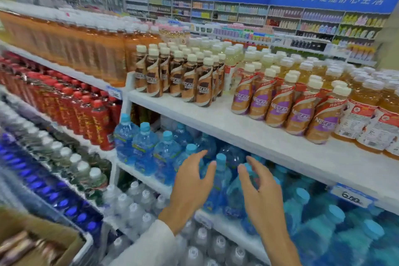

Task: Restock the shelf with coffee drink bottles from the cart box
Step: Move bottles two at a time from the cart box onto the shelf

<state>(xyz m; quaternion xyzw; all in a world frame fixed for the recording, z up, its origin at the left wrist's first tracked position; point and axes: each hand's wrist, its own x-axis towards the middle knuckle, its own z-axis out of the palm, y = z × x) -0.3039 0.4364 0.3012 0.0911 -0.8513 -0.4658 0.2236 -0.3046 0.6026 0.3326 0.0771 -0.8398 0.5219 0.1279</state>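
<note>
White shelf (216, 121), front part bare, cardboard box (54, 237) at lower left with blurred brown bottles, coffee drink bottles (187, 80) upright in rows on the shelf, left hand (192, 183) and right hand (263, 190) below it, fingers (195, 157) loosely spread, holding nothing.

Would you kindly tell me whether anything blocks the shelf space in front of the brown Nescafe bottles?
Nothing visible does. The white shelf in front of the brown Nescafe bottles is bare up to its edge. The left hand and right hand hover empty below it.
</note>
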